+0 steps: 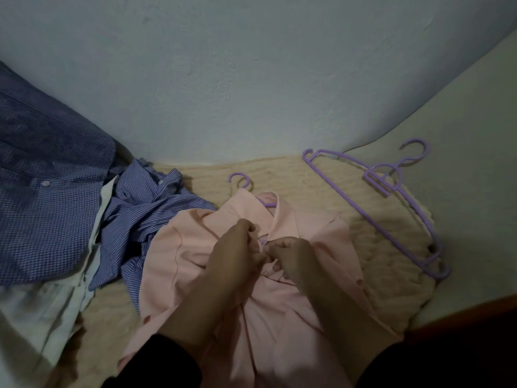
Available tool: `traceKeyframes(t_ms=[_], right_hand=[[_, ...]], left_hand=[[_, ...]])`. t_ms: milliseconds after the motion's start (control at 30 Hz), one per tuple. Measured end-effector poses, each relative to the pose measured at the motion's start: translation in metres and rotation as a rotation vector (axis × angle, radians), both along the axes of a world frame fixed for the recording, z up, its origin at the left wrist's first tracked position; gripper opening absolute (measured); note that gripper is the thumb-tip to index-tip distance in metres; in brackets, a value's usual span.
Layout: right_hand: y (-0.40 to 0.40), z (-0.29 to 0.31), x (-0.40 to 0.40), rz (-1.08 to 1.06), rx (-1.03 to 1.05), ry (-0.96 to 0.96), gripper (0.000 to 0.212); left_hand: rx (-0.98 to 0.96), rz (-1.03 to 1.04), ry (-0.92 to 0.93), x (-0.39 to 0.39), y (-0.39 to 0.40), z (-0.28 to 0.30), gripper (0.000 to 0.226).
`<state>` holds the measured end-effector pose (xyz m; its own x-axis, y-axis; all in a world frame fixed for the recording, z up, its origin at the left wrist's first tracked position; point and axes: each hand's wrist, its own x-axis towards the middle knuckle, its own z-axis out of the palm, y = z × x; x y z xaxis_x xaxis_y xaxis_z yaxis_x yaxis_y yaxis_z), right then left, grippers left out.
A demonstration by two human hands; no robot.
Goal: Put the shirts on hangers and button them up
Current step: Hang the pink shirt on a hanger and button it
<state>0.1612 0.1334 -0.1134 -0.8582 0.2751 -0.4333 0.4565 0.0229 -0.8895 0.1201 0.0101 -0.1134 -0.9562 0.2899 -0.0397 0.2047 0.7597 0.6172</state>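
From the head view, my left hand (237, 247) and right hand (291, 256) meet at the centre of the frame, each pinching an edge of the pink shirt (173, 264) just below its collar; I judge I am working a top button, though the button itself is hidden by my fingers. The shirt lies on a cream blanket (391, 247), already on a purple hanger (240, 180) whose hook pokes out above the collar. Spare purple hangers (391, 175) lie at the right. A striped blue shirt (145, 208) and a checked blue shirt (47, 191) are heaped at the left, with a white garment (42, 312) below them. The cloth looks light, soft and floppy, so I would pinch close beside each buttonhole along the front placket.
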Motion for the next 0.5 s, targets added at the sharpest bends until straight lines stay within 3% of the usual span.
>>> traceKeyframes(t_ms=[100, 200, 267, 367, 500], right_hand=[[0.003, 0.0, -0.002, -0.015, -0.004, -0.075, 0.023], [0.005, 0.006, -0.002, -0.015, -0.136, -0.188, 0.026], [0.005, 0.003, -0.003, -0.078, -0.195, -0.153, 0.028], [0.0, 0.0, -0.003, -0.13, -0.269, -0.07, 0.026], [-0.012, 0.006, -0.005, -0.2, -0.296, 0.078, 0.025]], left_hand=[[-0.114, 0.034, 0.057, 0.0, 0.002, 0.0, 0.055], [-0.169, 0.052, 0.112, 0.001, 0.008, 0.002, 0.037], [-0.139, 0.096, 0.153, 0.003, 0.011, 0.004, 0.03], [0.02, 0.185, 0.132, 0.009, 0.012, 0.006, 0.026], [0.627, 0.351, -0.313, 0.023, 0.011, 0.0, 0.019]])
